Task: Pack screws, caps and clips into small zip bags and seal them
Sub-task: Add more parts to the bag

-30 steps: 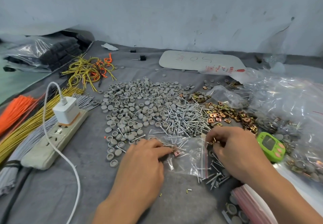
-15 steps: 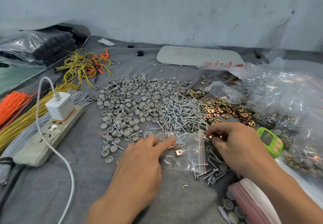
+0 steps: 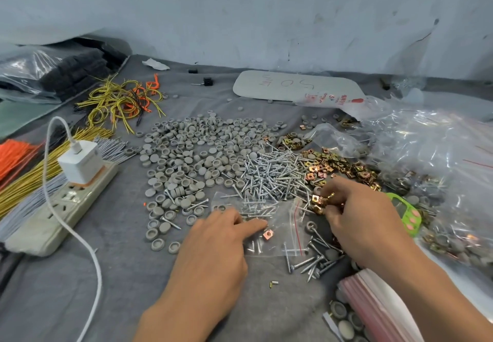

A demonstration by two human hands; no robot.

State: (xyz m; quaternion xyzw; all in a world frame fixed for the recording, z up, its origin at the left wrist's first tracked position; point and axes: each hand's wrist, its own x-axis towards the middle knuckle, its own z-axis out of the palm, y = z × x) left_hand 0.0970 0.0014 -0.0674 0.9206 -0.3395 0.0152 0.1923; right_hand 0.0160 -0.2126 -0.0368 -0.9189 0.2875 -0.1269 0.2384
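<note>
A small clear zip bag (image 3: 277,237) with a red seal line lies flat on the grey cloth, holding several screws and one copper clip (image 3: 267,234). My left hand (image 3: 213,245) rests palm down on the bag's left part, its forefinger touching the clip through the plastic. My right hand (image 3: 360,219) pinches a few brass clips at the bag's mouth. Behind lie the heap of grey caps (image 3: 192,152), the pile of silver screws (image 3: 274,173) and the brass clips (image 3: 338,167).
A power strip (image 3: 58,208) with a white charger (image 3: 80,161) and cable lies at left, beside wire bundles (image 3: 24,181). Filled plastic bags (image 3: 437,160) crowd the right. A green counter (image 3: 405,216) sits past my right hand. A stack of zip bags (image 3: 378,307) lies near right.
My right hand has gathered brass clips between its fingers at the bag's mouth. My left forefinger has slid right along the bag to the copper clip inside.
</note>
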